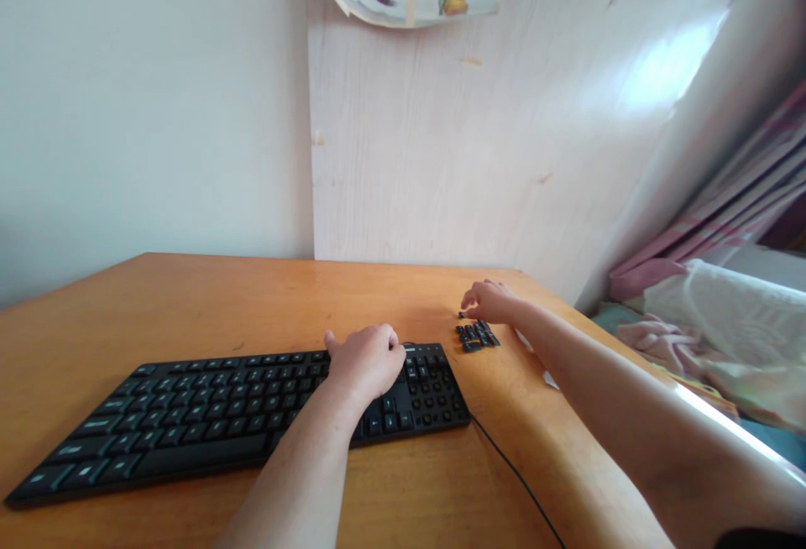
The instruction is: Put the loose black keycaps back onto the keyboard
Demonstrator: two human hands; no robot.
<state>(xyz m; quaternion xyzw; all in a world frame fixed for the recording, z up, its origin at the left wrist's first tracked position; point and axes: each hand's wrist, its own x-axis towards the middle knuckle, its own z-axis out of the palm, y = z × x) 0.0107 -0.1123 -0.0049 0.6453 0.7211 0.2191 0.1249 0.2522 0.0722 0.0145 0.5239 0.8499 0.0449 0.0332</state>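
Note:
A black keyboard lies on the wooden table, its number pad at the right end lacking most of its keycaps. My left hand rests over the keyboard just left of that pad, fingers curled downward and closed. Whatever they may hold is hidden beneath the hand. Beyond the keyboard's right end, my right hand reaches down with its fingertips pinched at a small black keycap. Just nearer to me, several loose black keycaps lie grouped in rows on the table.
A black cable runs from the keyboard's right side toward the table's front. Something white lies partly under my right forearm. The table meets a wall behind, and rumpled bedding lies beyond its right edge.

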